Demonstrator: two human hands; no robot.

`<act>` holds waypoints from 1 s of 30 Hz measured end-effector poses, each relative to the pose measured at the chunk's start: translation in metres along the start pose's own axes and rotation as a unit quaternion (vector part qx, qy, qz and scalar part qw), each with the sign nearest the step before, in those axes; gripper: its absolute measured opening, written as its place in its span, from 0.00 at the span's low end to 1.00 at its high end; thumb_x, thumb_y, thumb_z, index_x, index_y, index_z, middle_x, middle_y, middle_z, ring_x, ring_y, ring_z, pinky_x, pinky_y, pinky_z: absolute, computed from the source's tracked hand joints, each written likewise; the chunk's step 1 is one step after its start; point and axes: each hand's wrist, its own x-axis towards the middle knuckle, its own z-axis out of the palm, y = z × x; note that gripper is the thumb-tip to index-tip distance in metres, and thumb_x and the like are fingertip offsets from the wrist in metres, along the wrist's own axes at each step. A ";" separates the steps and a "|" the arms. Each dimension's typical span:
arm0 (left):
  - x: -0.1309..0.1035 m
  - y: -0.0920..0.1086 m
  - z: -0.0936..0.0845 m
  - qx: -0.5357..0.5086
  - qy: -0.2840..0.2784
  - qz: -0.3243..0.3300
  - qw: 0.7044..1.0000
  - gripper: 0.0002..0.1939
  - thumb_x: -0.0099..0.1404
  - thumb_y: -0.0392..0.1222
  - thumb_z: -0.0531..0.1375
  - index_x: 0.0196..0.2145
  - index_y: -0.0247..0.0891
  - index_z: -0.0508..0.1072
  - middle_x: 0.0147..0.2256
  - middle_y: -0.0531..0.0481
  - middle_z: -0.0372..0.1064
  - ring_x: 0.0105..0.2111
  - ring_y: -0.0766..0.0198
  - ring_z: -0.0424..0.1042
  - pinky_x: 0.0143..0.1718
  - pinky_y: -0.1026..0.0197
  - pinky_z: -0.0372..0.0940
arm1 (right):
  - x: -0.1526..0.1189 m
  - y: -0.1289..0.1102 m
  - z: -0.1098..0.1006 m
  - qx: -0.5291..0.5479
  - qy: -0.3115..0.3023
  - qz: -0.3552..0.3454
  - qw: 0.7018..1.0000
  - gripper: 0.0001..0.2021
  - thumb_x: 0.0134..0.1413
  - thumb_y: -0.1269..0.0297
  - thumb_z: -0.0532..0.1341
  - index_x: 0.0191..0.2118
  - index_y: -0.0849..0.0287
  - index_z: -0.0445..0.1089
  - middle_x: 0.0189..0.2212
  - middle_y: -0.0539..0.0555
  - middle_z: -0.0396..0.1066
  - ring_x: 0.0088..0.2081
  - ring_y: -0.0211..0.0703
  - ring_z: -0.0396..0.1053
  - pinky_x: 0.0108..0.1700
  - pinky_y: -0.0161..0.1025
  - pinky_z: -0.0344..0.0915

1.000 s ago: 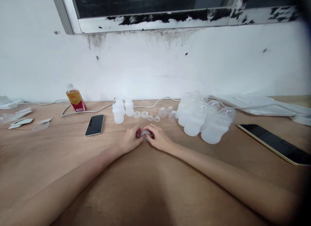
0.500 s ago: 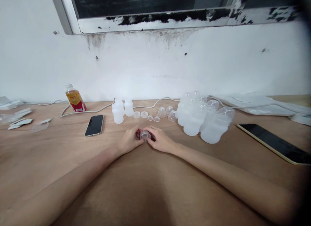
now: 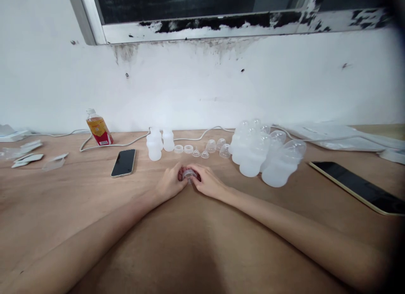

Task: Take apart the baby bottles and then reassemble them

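Between my two hands is a translucent baby bottle collar ring [image 3: 189, 173], with what looks like a clear nipple pointing down from it. The fingers of my left hand [image 3: 173, 179] are closed on its left side. From the right, my right hand [image 3: 207, 180] grips the same ring with thumb and fingers. My fingers partly hide the ring and nipple. Just beyond my hands lie two more collar rings [image 3: 183, 149], two clear nipples [image 3: 200, 154] and several clear dome caps [image 3: 218, 147].
White bottles [image 3: 155, 145] stand at the back left of my hands. Several capped bottles [image 3: 253, 152] crowd together on the right. A phone [image 3: 123, 163], a drink bottle [image 3: 99, 128] and a cable lie left; a tablet-like device [image 3: 357, 186] and plastic bags [image 3: 335, 136] lie right.
The ring has tilted slightly between my fingers, and the nipple under it looks less distinct. Both hands stay in about the same place.
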 end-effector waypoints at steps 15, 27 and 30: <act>0.003 -0.004 -0.026 0.019 0.265 0.005 0.964 0.14 0.55 0.43 0.54 0.38 0.37 0.58 0.36 0.47 0.59 0.37 0.63 0.61 0.40 0.59 0.58 | -0.001 0.010 -0.001 -0.023 0.054 -0.039 0.998 0.12 0.52 0.74 0.47 0.40 0.61 0.64 0.35 0.57 0.67 0.37 0.41 0.64 0.40 0.40 0.60; 0.032 -0.087 -0.052 -0.107 0.203 -0.163 0.960 0.32 0.45 0.47 0.62 0.46 0.33 0.59 0.45 0.40 0.62 0.44 0.56 0.64 0.43 0.56 0.60 | 0.003 0.010 -0.003 0.088 0.029 0.046 0.995 0.12 0.52 0.68 0.49 0.41 0.58 0.64 0.28 0.51 0.68 0.26 0.35 0.64 0.33 0.36 0.62; 0.029 -0.077 -0.052 -0.083 0.169 -0.149 0.971 0.24 0.45 0.47 0.62 0.39 0.33 0.66 0.39 0.42 0.67 0.40 0.56 0.66 0.41 0.56 0.60 | 0.004 0.015 -0.003 0.219 0.025 0.117 0.968 0.15 0.53 0.65 0.49 0.46 0.58 0.61 0.26 0.51 0.65 0.22 0.33 0.64 0.25 0.33 0.61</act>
